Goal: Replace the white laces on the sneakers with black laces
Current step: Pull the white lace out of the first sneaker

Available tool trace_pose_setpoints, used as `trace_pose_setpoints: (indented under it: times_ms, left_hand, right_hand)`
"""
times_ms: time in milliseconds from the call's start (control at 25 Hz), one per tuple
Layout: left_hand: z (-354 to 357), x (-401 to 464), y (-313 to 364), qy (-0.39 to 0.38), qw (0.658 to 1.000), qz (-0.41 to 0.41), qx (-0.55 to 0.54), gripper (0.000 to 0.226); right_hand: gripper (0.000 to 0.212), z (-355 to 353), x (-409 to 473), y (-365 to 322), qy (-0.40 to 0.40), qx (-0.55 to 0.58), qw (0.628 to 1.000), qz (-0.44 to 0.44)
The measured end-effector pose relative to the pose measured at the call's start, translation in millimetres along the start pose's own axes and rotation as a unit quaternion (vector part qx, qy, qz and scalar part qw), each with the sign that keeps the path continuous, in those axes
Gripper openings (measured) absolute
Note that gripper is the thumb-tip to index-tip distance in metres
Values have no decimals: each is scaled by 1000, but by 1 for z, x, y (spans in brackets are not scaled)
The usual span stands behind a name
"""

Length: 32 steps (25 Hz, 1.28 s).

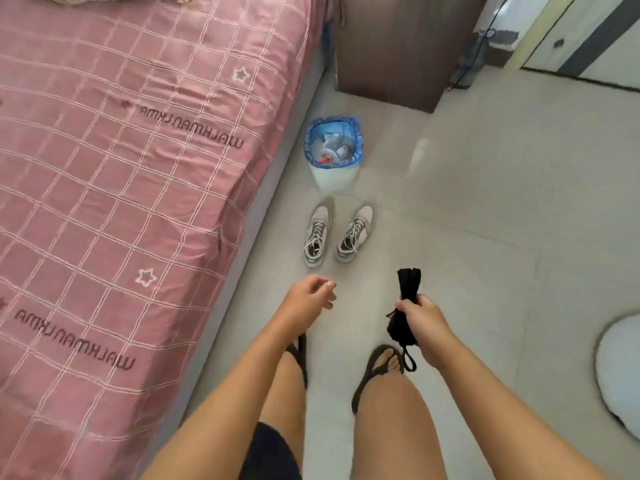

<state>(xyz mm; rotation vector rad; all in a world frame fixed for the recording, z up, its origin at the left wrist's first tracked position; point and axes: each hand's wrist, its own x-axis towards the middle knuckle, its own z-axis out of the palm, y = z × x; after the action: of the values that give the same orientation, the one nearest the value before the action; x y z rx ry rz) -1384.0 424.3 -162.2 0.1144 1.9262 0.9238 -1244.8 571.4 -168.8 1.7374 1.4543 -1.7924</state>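
Tiled floor, pink checked bed along its left side. Brown cabinet at far end, bin in front. Sneakers with white laces stand side by side near bin. Right hand grip clenched around black laces; left hand relaxed, holding nothing.

I count two sneakers with white laces, one bundle of black laces, two hands, two flip-flops, one waste bin, one bed and one wooden cabinet.
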Motion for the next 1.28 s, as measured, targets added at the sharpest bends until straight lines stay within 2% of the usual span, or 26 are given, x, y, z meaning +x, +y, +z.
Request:
trace_pose_setpoints:
  times_ms: [80, 160, 240, 280, 400, 440, 520, 640, 680, 720, 800, 920, 1000, 1040, 1120, 1200, 1280]
  left_hand:
    - [17, 76, -30, 4, 1000, -12, -11, 13]
    - [27, 159, -68, -9, 999, -19, 26, 14]
    - [30, 251, -114, -30, 993, -18, 112, 15]
    - [28, 292, -137, -36, 981, -7, 192, 16]
    - [21, 391, -196, -28, 894, 82, 440, 29]
    - [19, 411, -209, -6, 869, 117, 480, 35]
    - [22, 447, -237, 59, 808, 241, 534, 41]
    - [26, 486, -275, 113, 690, 388, 600, 52]
    - [24, 494, -284, 107, 671, 410, 609, 55]
    - [22, 501, -289, 88, 667, 428, 604, 54]
    - [24, 497, -291, 61, 682, 436, 584, 46]
    - [59, 475, -297, 40, 688, 465, 556, 20]
    - [85, 466, -302, 16, 686, 479, 547, 21]
    - [92, 465, -303, 21, 683, 483, 547, 22]
    - [89, 466, -300, 26, 680, 485, 550, 32]
    - [80, 457, -292, 33, 710, 467, 526, 42]
    - [77, 447, -283, 61, 740, 464, 483, 41]
  right_hand:
    - [19, 23, 80, 6, -4, -25, 1000, -12]
    - [19, 47, 158, 21, -4, -48, 999, -20]
    - [17, 71, 239, 37, -7, -87, 996, -34]
    - [16, 83, 278, 44, -10, -111, 992, -51]
    - [25, 116, 383, 59, -13, -228, 960, -160]
    - [31, 125, 406, 62, -17, -297, 933, -202]
    - [39, 148, 453, 72, -10, -415, 872, -258]
    - [34, 177, 491, 86, 47, -500, 809, -307]
    - [31, 181, 496, 90, 71, -516, 791, -321]
    - [30, 180, 497, 96, 85, -525, 781, -328]
    - [30, 172, 485, 110, 67, -534, 774, -333]
    - [36, 154, 460, 132, -26, -573, 749, -333]
    - [40, 141, 459, 147, -58, -589, 733, -335]
    - [41, 133, 461, 153, -55, -557, 756, -339]
    - [39, 112, 462, 160, -16, -405, 851, -334]
    - [34, 85, 468, 166, 80, -260, 920, -283]
    - [42, 55, 482, 172, 135, -195, 953, -187]
